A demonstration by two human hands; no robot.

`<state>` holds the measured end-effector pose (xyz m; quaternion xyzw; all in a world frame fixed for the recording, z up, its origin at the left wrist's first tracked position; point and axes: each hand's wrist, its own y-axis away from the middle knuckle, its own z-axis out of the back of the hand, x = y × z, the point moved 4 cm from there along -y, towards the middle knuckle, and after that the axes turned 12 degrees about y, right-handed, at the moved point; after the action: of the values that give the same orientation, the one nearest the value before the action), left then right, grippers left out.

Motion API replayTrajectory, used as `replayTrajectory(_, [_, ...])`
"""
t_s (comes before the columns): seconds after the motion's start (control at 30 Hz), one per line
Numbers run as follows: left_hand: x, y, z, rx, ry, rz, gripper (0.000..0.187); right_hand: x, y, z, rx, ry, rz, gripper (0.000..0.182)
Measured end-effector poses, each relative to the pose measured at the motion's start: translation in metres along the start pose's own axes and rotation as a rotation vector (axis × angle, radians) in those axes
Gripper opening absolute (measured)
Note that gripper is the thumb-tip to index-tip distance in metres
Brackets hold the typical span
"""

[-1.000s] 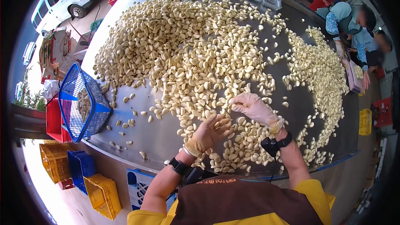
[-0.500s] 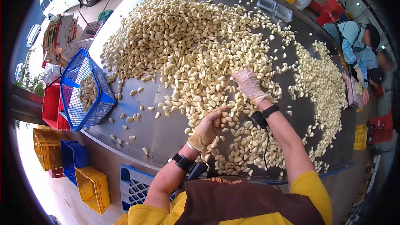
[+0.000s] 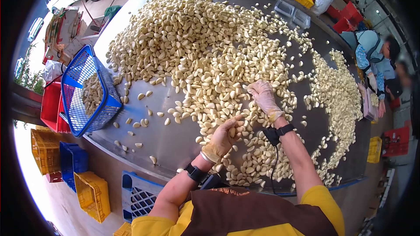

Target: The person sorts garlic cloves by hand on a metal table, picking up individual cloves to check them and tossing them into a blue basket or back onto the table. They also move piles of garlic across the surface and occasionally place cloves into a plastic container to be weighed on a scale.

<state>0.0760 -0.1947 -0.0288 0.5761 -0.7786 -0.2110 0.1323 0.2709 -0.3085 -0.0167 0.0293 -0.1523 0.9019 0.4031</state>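
Note:
Pale peeled garlic cloves (image 3: 175, 30) lie heaped and spread over the metal table (image 3: 175, 142). My left hand (image 3: 223, 137), in a thin glove, has its fingers curled at the near edge of the spread, with cloves at the fingertips. Above and to the right, my right hand (image 3: 264, 98), also gloved, is closed with its fingertips down among the cloves; a clove shows at its left side. A black strap sits on each wrist.
A blue basket (image 3: 89, 91) holding cloves stands at the table's left edge. Clear plastic containers (image 3: 292, 13) lie at the far edge. A co-worker (image 3: 372, 52) leans at the right beside a pale box (image 3: 371, 105). Yellow crates (image 3: 92, 196) stand on the floor.
My right hand has drawn its fingers together into a pinch and shifted slightly. My left hand has moved slightly right, its fingers curled more. The view has shifted slightly.

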Motion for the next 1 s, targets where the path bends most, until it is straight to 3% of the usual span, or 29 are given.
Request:
replayTrajectory(0.07, [0.001, 0.000, -0.001, -0.001, 0.008, 0.007, 0.032, 0.004, 0.009, 0.010, 0.046, -0.079, -0.063, 0.013])
replayTrajectory(0.17, [0.002, 0.001, -0.001, -0.003, 0.010, 0.016, 0.033, 0.011, 0.026, 0.023, 0.286, -0.844, -0.433, 0.018])
replayTrajectory(0.27, [0.002, 0.002, -0.002, -0.042, -0.002, 0.014, 0.033, 0.017, 0.036, 0.031, 0.406, -0.866, -0.396, 0.022])
replayTrajectory(0.33, [0.002, -0.002, 0.003, 0.046, -0.013, 0.012, 0.033, 0.009, 0.040, 0.033, 0.411, -0.798, -0.315, 0.020])
replayTrajectory(0.4, [-0.001, -0.003, 0.005, 0.015, -0.033, -0.017, 0.034, 0.020, 0.036, 0.048, 0.558, -0.206, 0.105, 0.016])
replayTrajectory(0.43, [0.000, -0.003, 0.007, -0.018, -0.046, -0.034, 0.034, 0.020, 0.027, 0.046, 0.457, -0.406, -0.062, 0.014])
replayTrajectory(0.47, [0.001, -0.005, 0.007, -0.018, -0.045, -0.030, 0.034, 0.021, 0.018, 0.035, 0.459, -0.405, -0.066, 0.014])
replayTrajectory(0.53, [0.000, -0.006, 0.008, -0.025, -0.051, -0.017, 0.035, 0.016, -0.010, 0.023, -0.055, -0.261, -0.030, 0.015])
replayTrajectory(0.57, [-0.001, -0.005, 0.007, -0.027, -0.054, -0.021, 0.035, 0.018, -0.022, 0.009, -0.057, -0.265, -0.028, 0.015])
replayTrajectory(0.63, [-0.001, -0.002, 0.004, -0.042, -0.028, -0.011, 0.036, 0.027, -0.040, -0.012, -0.038, 0.175, 0.089, 0.015])
replayTrajectory(0.73, [-0.009, -0.003, 0.006, -0.010, -0.033, -0.066, 0.038, 0.024, -0.040, -0.013, -0.122, 0.201, 0.113, 0.020])
replayTrajectory(0.77, [-0.012, -0.003, 0.007, -0.006, -0.040, -0.078, 0.039, 0.023, -0.035, -0.006, -0.123, -0.003, 0.072, 0.022])
replayTrajectory(0.8, [-0.012, -0.003, 0.007, -0.001, -0.023, -0.091, 0.039, 0.020, -0.026, -0.002, -0.056, -0.237, -0.069, 0.018])
replayTrajectory(0.87, [-0.015, 0.001, -0.005, -0.060, 0.071, -0.112, 0.040, 0.040, -0.002, 0.029, 0.325, -0.734, -0.224, 0.017])
replayTrajectory(0.97, [-0.014, 0.001, -0.005, -0.033, 0.110, -0.073, 0.042, 0.057, 0.005, 0.040, 0.461, -0.768, -0.112, 0.018])
replayTrajectory(1.0, [-0.011, 0.000, -0.004, -0.022, 0.109, -0.057, 0.043, 0.046, -0.005, 0.025, 0.303, -0.528, -0.111, 0.017])
